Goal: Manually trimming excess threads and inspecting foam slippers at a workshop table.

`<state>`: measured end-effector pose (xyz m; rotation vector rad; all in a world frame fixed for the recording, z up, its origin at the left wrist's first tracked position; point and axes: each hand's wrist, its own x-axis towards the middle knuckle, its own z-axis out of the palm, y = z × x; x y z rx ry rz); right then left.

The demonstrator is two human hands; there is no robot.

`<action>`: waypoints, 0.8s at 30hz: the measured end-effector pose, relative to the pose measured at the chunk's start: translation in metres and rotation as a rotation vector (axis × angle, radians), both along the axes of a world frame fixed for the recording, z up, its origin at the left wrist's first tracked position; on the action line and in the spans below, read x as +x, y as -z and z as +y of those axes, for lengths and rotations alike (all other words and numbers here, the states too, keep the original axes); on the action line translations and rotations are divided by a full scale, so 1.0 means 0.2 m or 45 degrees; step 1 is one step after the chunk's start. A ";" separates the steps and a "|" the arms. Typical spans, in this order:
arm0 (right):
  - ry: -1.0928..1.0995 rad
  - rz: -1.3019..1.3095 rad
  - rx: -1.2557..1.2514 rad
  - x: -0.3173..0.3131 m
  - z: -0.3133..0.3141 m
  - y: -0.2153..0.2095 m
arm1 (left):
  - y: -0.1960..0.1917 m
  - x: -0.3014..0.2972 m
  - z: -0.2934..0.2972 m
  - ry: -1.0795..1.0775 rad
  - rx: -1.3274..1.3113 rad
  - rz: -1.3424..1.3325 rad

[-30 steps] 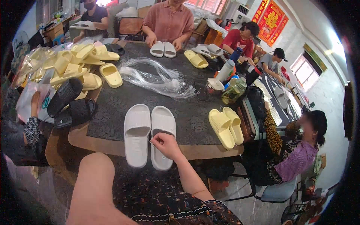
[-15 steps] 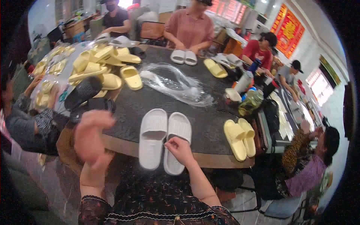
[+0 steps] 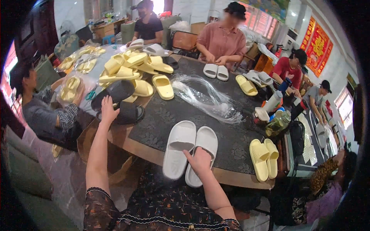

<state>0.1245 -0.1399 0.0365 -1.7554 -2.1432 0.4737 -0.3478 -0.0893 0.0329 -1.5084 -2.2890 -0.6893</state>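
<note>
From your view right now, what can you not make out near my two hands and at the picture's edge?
- Head view: part of the right white slipper's insole, covered by the right hand.
- Head view: part of the lower black slipper, behind the upper black slipper and left hand.
- Head view: the person in purple, partly lost in the dark rim.

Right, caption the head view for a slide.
Left hand on a black slipper, right hand over a white slipper.

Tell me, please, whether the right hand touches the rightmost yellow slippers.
Apart: the head view shows dark tabletop between the right hand and the rightmost yellow slippers.
</note>
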 end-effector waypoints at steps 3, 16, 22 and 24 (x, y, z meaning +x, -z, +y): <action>0.021 0.022 0.073 0.01 0.02 0.06 | 0.10 -0.04 0.06 0.129 0.321 0.027; 0.048 0.195 -0.019 0.55 -0.09 0.01 | -0.01 0.88 -0.29 0.567 0.012 -0.465; 0.466 0.133 0.353 1.05 -0.01 -0.17 | -0.02 1.21 -0.33 0.664 -0.104 -0.761; 0.637 -0.095 0.364 1.25 0.05 -0.24 | -0.01 1.28 -0.30 0.678 -0.121 -0.755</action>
